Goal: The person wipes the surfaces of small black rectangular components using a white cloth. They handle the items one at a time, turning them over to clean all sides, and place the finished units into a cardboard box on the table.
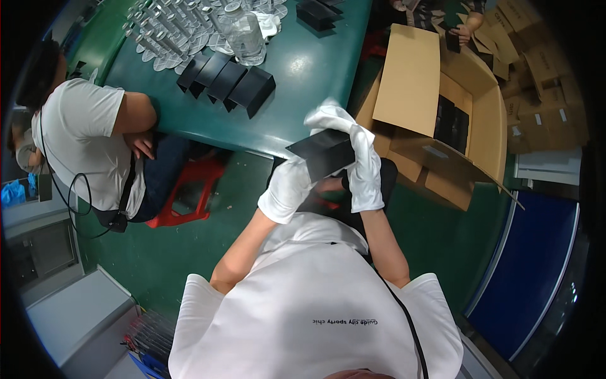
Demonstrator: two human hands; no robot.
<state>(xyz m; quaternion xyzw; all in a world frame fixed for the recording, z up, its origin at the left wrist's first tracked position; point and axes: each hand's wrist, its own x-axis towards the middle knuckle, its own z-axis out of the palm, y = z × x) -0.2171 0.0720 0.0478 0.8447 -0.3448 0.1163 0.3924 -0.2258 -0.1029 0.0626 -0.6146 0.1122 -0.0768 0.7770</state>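
Gripping matte black box (322, 155) | left hand (285, 186), right hand (363, 158) fingers grasping it | white cloth gloves

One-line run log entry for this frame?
left hand: gloved, holds black box | right hand: gloved, grips box | over green table edge

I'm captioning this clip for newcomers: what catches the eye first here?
At centre, the white-gloved left hand and right hand hold a black box between them. Behind it, a row of black boxes stands on the green table, and an open cardboard carton sits at right.
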